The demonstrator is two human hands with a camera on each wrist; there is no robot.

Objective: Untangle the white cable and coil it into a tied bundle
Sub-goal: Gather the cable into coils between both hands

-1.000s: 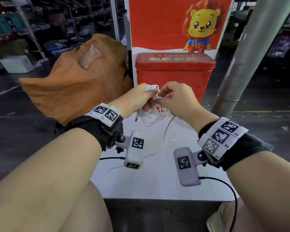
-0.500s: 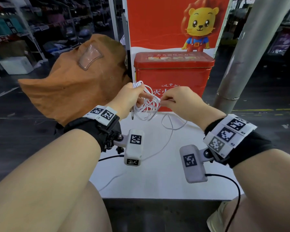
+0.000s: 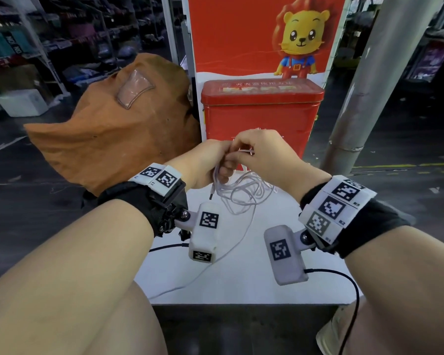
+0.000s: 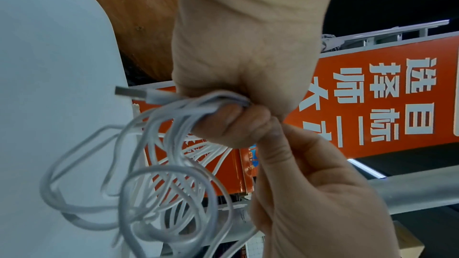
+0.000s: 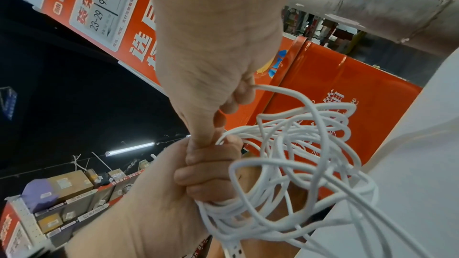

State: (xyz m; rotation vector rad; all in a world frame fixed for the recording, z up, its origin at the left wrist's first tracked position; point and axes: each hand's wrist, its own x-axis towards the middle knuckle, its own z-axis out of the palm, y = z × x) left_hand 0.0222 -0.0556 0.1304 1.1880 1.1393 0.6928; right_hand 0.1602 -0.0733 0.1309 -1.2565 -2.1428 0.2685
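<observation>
A: Item 1, white cable [image 3: 244,193] – loc?
B: Held up over the white tabletop [image 3: 241,285], in front of the red tin [image 3: 262,119]. Bunched loops hang below both hands; one strand trails down onto the tabletop toward its near edge. USB plug [image 4: 129,92] sticks out by the left palm. A perforated white strap [image 5: 232,249] shows at the bottom of the bundle in the right wrist view.
A: Hands?
B: Left hand [image 3: 203,162]: fingers curled round the gathered loops. Right hand [image 3: 264,155]: fingers curled, pinching one strand, touching the left hand.
A: Writing, labels?
B: Red tin: gold text on lid, too small to read; white chars on its front, partly hidden. Red poster [image 3: 262,34] behind it: cartoon lion in blue shirt. Orange banner [image 4: 397,105]: big white Chinese chars, incl. "目标". Sign panel [image 5: 104,9]: "23–29" and "90–97". Wrist bands and cams: black-and-white square markers, "R2" on the right band.
A: Edges, room?
B: Tabletop front edge near the knees; bare white surface between edge and hands. Brown bag [image 3: 118,129] on the left, touching the poster board. Grey post [image 3: 364,85] on the right, leaning, just beside the tin. Shelving w/ boxes far left.
</observation>
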